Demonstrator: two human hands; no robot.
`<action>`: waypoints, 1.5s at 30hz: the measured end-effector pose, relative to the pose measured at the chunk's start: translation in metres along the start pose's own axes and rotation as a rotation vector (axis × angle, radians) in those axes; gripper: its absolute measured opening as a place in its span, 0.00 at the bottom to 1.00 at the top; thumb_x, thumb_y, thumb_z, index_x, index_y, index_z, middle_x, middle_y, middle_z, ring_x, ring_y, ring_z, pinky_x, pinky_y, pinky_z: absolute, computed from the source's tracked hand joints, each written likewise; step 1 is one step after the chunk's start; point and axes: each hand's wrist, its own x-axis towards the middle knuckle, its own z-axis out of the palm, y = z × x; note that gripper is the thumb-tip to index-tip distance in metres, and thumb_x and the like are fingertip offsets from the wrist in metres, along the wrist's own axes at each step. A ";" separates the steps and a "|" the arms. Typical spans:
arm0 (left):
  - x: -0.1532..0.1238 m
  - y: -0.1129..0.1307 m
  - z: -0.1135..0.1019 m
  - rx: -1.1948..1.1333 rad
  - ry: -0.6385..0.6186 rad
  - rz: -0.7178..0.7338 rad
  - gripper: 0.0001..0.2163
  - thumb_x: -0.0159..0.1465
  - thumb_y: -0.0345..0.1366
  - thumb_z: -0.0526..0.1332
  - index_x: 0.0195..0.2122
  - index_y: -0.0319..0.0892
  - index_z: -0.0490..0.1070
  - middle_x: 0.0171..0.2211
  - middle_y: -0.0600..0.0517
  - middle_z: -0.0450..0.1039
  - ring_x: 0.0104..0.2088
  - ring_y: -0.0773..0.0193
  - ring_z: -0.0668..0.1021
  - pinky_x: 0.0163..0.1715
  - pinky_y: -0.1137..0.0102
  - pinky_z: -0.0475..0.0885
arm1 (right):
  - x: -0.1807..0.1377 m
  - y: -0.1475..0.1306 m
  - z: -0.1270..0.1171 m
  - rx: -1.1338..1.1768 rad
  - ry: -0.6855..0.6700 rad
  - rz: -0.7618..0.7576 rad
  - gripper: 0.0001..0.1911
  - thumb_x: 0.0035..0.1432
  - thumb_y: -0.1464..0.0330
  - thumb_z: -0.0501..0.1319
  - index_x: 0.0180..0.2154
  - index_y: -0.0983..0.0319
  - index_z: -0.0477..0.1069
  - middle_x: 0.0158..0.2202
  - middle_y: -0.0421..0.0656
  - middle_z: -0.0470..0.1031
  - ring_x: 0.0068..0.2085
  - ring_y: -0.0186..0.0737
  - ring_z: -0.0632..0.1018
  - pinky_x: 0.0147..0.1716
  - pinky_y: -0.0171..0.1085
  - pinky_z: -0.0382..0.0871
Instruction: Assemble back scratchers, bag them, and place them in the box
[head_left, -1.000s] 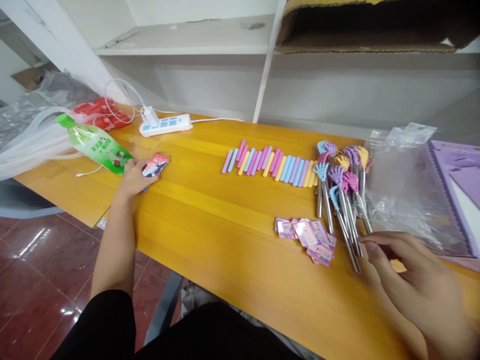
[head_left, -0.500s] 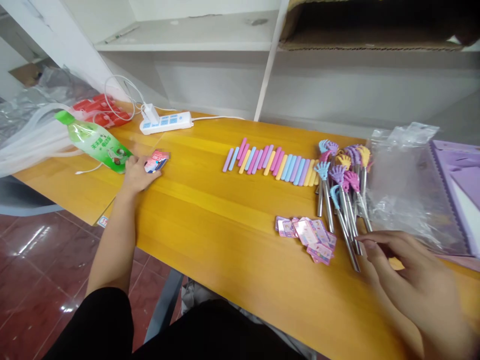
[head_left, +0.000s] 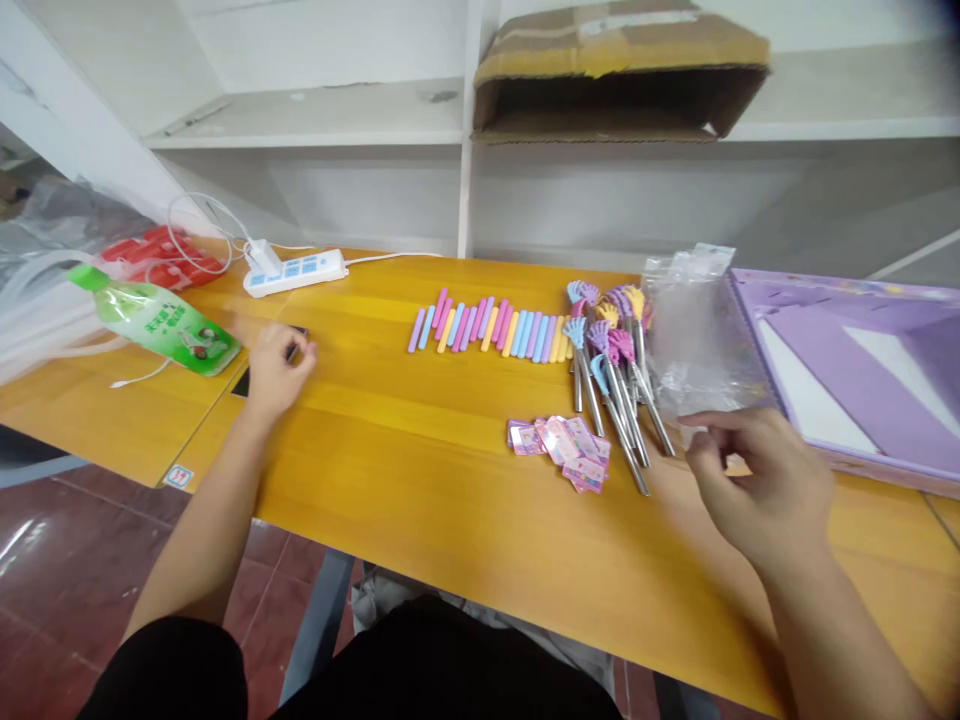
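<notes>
Yellow wooden table (head_left: 420, 500) runs left to right. A purple box (head_left: 862, 370) lies flat at its right end, and a cardboard box (head_left: 615, 75) sits on the shelf above. The clear plastic bags (head_left: 697, 335) lie between the purple box and the hand-shaped scratchers (head_left: 611, 375), long axis pointing away from the person, lower edge nearest. The right hand (head_left: 757, 480) is just below that edge with fingers curled and thumb and forefinger tips at the edge; can't tell if they actually pinch it. The right hand is by far the nearer one. The left hand (head_left: 274, 372) is well apart at table left, palm down and loosely curled over a dark flat object (head_left: 241, 382); grip can't tell. A green pouch (head_left: 161, 325) is near it, not touching. Pastel sticks (head_left: 487, 328) form a row mid-table, with small cards (head_left: 562, 445) in front of them. Versus a second ago, the view has swung so the cardboard box shows whole. The right hand has gone from the scratcher handle ends up to the bag edge. The pink-red packet at the left fingers no longer shows, and the left hand has come off the pouch.
</notes>
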 end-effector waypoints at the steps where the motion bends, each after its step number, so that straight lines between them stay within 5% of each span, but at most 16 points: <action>1: 0.000 0.017 0.001 -0.052 -0.052 0.074 0.11 0.71 0.44 0.56 0.33 0.46 0.65 0.39 0.49 0.72 0.46 0.53 0.75 0.55 0.56 0.70 | 0.004 -0.001 -0.001 0.000 -0.031 -0.027 0.06 0.67 0.70 0.60 0.40 0.60 0.77 0.31 0.41 0.73 0.29 0.36 0.73 0.31 0.36 0.66; 6: -0.008 0.117 0.020 -0.244 -0.276 0.450 0.12 0.73 0.44 0.57 0.34 0.46 0.70 0.39 0.49 0.75 0.45 0.55 0.78 0.53 0.58 0.73 | 0.024 0.003 0.004 0.023 -0.152 -0.101 0.09 0.68 0.70 0.58 0.43 0.59 0.77 0.33 0.41 0.75 0.29 0.35 0.73 0.34 0.37 0.68; 9: -0.023 0.175 0.046 -0.351 -0.425 0.675 0.11 0.73 0.45 0.60 0.48 0.45 0.74 0.48 0.46 0.76 0.52 0.52 0.78 0.58 0.56 0.73 | 0.027 0.013 0.016 0.044 -0.143 -0.072 0.10 0.68 0.70 0.56 0.41 0.60 0.77 0.31 0.41 0.76 0.28 0.37 0.74 0.34 0.38 0.68; 13: -0.050 0.234 0.087 -0.390 -0.580 0.861 0.37 0.63 0.57 0.72 0.67 0.43 0.65 0.62 0.38 0.71 0.62 0.43 0.73 0.65 0.50 0.70 | 0.014 0.026 0.027 0.086 -0.232 -0.070 0.11 0.67 0.70 0.56 0.41 0.59 0.78 0.32 0.40 0.80 0.26 0.36 0.75 0.31 0.36 0.68; 17: -0.075 0.266 0.116 -0.455 -0.558 0.869 0.47 0.58 0.57 0.75 0.72 0.41 0.59 0.64 0.37 0.69 0.64 0.42 0.71 0.68 0.48 0.68 | 0.001 0.028 0.026 0.097 -0.253 -0.098 0.11 0.68 0.70 0.57 0.43 0.60 0.79 0.31 0.40 0.81 0.25 0.34 0.75 0.30 0.35 0.68; 21: -0.091 0.278 0.129 -0.451 -0.482 0.792 0.41 0.59 0.57 0.75 0.69 0.46 0.65 0.63 0.39 0.69 0.63 0.40 0.71 0.66 0.45 0.68 | 0.000 0.025 0.025 0.138 -0.214 -0.078 0.11 0.68 0.71 0.57 0.44 0.59 0.79 0.30 0.40 0.80 0.25 0.35 0.75 0.30 0.35 0.68; 25: -0.093 0.282 0.134 -0.441 -0.445 0.785 0.23 0.63 0.43 0.71 0.59 0.49 0.75 0.57 0.42 0.72 0.57 0.43 0.73 0.60 0.47 0.73 | 0.005 0.025 0.025 0.169 -0.215 -0.119 0.10 0.69 0.72 0.57 0.44 0.59 0.77 0.32 0.40 0.81 0.26 0.35 0.77 0.31 0.35 0.69; 28: -0.091 0.278 0.131 -0.438 -0.456 0.815 0.19 0.62 0.37 0.69 0.55 0.47 0.77 0.55 0.41 0.72 0.55 0.45 0.73 0.58 0.49 0.74 | 0.006 0.018 0.018 0.098 -0.224 -0.133 0.10 0.70 0.72 0.56 0.44 0.60 0.76 0.34 0.41 0.81 0.26 0.35 0.76 0.29 0.35 0.67; 34: -0.090 0.256 0.117 -0.457 -0.543 0.914 0.20 0.67 0.46 0.68 0.56 0.42 0.73 0.61 0.38 0.70 0.59 0.44 0.72 0.62 0.50 0.72 | -0.040 -0.038 -0.003 -0.109 -0.423 -0.069 0.09 0.74 0.69 0.54 0.48 0.59 0.72 0.45 0.46 0.83 0.31 0.39 0.82 0.29 0.37 0.71; 38: -0.094 0.248 0.114 -0.461 -0.593 0.933 0.18 0.69 0.51 0.67 0.50 0.43 0.73 0.62 0.39 0.71 0.59 0.43 0.72 0.61 0.48 0.71 | -0.083 -0.077 0.008 -0.175 -0.394 0.093 0.18 0.74 0.66 0.56 0.62 0.59 0.66 0.57 0.52 0.80 0.36 0.47 0.86 0.26 0.42 0.76; 42: -0.103 0.241 0.107 -0.518 -0.626 0.904 0.17 0.68 0.44 0.68 0.55 0.45 0.70 0.57 0.41 0.74 0.57 0.46 0.74 0.60 0.51 0.72 | -0.100 -0.098 0.028 -0.001 -0.397 0.128 0.29 0.74 0.66 0.58 0.71 0.57 0.56 0.64 0.54 0.76 0.53 0.56 0.85 0.44 0.51 0.85; 45: -0.108 0.233 0.101 -0.522 -0.615 0.884 0.26 0.65 0.40 0.69 0.62 0.43 0.66 0.58 0.40 0.73 0.59 0.45 0.73 0.61 0.51 0.71 | -0.100 -0.102 0.035 0.215 -0.465 0.111 0.34 0.73 0.67 0.59 0.75 0.54 0.52 0.66 0.53 0.74 0.60 0.54 0.81 0.57 0.54 0.81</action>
